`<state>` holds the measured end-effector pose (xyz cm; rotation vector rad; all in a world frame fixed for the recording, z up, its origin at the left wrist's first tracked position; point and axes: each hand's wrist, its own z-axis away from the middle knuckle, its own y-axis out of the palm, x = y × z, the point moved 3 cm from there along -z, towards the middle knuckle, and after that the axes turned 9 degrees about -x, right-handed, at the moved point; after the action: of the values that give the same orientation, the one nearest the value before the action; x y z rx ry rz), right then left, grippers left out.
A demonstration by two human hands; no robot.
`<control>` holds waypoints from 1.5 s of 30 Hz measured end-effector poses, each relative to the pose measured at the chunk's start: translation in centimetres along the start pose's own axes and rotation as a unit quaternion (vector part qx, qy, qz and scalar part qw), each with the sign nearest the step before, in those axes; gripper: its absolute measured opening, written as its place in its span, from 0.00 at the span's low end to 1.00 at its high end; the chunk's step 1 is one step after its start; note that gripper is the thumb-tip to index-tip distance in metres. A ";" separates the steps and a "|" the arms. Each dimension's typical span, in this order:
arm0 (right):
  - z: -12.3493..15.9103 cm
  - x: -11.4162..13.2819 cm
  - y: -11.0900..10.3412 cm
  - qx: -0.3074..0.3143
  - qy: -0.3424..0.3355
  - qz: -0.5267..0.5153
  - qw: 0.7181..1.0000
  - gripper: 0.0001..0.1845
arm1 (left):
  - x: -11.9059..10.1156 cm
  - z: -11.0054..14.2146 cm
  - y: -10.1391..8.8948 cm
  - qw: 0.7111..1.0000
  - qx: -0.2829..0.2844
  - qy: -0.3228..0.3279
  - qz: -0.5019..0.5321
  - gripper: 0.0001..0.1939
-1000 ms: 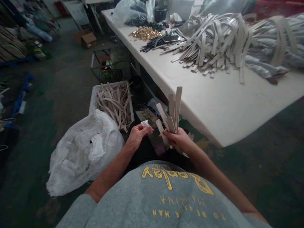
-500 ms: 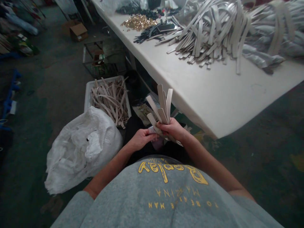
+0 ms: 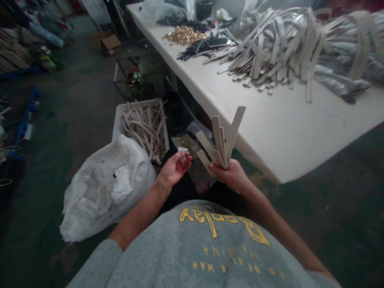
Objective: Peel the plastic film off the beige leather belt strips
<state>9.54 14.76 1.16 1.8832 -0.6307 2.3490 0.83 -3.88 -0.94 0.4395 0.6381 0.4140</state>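
Observation:
My right hand [image 3: 229, 173] is closed around a bundle of pale beige strap strips [image 3: 221, 146], whose ends fan out above the fist toward the table. To its left and apart from the bundle, my left hand [image 3: 174, 167] pinches a small crumpled white piece [image 3: 182, 151] between thumb and fingers; whether it is plastic or paper I cannot tell. Beyond my lap, a printed plastic packet [image 3: 184, 142] lies partly behind the strips.
A white table [image 3: 240, 116] carries a heap of pale straps [image 3: 279, 52], dark strips [image 3: 195, 49] and small gold-coloured pieces [image 3: 184, 36]. On the floor at left stand a tray [image 3: 116, 120] of beige strips and a white woven sack [image 3: 90, 196].
My left hand has drawn away from the strips to the left, carrying the white piece. The right hand's bundle has shifted right and spread wider.

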 end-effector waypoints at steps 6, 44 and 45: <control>1.9 0.0 0.8 0.056 -0.023 0.041 0.997 0.17 | -0.1 -0.2 1.2 0.998 -0.013 0.003 0.056 0.01; -0.2 0.0 0.7 0.091 -0.051 0.110 0.988 0.15 | 0.2 -1.9 0.3 0.996 0.006 0.092 0.022 0.11; -0.5 0.4 0.8 0.079 -0.064 0.109 0.989 0.16 | 0.8 -1.8 0.6 0.996 0.019 0.081 0.017 0.12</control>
<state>8.76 14.14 1.24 2.1488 -0.7166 2.4901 0.11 -2.48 -2.31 0.4570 0.7967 0.4742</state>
